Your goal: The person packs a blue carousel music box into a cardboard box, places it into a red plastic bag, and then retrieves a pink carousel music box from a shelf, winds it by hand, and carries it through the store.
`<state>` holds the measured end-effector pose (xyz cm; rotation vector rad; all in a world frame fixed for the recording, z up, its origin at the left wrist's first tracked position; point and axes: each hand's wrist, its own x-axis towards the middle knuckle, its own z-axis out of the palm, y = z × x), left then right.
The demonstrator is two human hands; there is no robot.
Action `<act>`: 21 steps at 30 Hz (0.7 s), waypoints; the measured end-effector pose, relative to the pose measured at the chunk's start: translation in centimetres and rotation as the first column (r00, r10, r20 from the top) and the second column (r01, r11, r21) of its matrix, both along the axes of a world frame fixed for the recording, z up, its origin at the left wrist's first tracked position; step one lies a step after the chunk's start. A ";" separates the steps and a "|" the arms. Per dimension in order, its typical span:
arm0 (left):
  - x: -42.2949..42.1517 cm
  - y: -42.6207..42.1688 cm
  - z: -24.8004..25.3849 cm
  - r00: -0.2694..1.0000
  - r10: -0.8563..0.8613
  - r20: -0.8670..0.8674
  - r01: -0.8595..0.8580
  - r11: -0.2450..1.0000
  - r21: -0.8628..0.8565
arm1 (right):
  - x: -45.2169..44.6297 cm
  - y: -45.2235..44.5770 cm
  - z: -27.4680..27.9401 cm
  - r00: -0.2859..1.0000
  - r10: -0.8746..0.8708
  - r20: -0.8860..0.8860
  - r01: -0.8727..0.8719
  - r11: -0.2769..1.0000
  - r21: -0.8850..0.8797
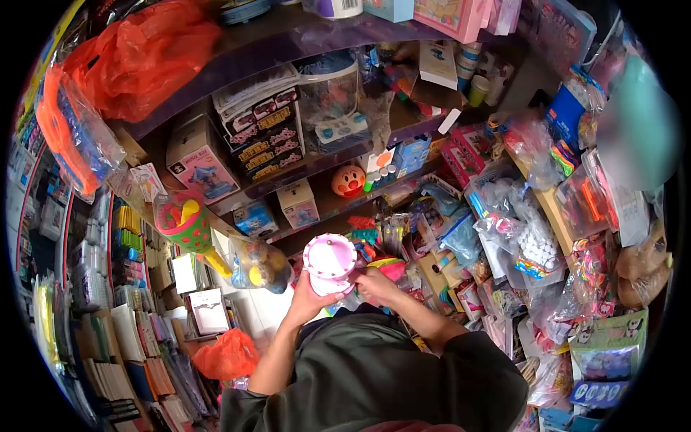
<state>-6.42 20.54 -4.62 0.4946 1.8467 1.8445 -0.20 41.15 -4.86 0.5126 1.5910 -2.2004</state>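
Note:
In front of my chest I hold a pink-and-white carousel music box (330,255), its round, dotted-rim top facing up towards me. My left hand (314,298) is closed around its lower left side, the thumb lying across the base. At the right side of the base, my right hand (375,285) has its fingers curled in and pressed against it. What those fingertips grip is partly hidden by the hand itself.
Ahead are shelves with a pink picture box (204,162), a smaller box (298,204) and a red round-faced toy (348,181). A green-and-pink toy cone (184,222) hangs at left. Books (129,335) line the left side; bagged goods (533,241) crowd the right.

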 end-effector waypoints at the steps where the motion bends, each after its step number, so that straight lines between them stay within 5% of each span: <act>1: 0.0 0.2 0.2 0.999 0.006 0.051 -0.009 0.999 0.046 | 0.2 1.0 0.1 0.999 0.013 0.043 -0.003 0.979 -0.205; 3: -0.2 0.2 0.7 0.994 0.028 0.101 -0.037 0.996 0.084 | 0.4 3.2 -1.0 0.995 0.088 0.048 -0.044 0.811 -0.583; 4: -0.1 0.1 0.8 0.993 0.052 0.108 -0.063 0.993 0.103 | 0.6 3.8 -1.9 0.994 0.101 0.051 -0.052 0.808 -0.587; 6: -0.1 0.2 1.0 0.988 0.099 0.121 -0.116 0.983 0.144 | 0.5 4.6 -2.0 0.940 -0.287 0.187 0.342 0.773 -0.534; 8: 0.1 0.4 1.2 0.985 0.126 0.116 -0.140 0.983 0.119 | 0.2 6.3 -4.6 0.907 -0.370 0.200 0.418 0.749 -0.514; 17: 0.7 0.1 1.8 0.956 0.265 0.127 -0.278 0.956 0.096 | -2.6 6.4 -2.6 0.957 -0.280 0.073 0.277 0.811 -0.515; 21: 0.6 -1.2 2.6 0.954 0.299 0.029 -0.300 0.952 0.065 | -4.5 5.1 0.6 0.976 -0.186 -0.116 0.127 0.911 -0.393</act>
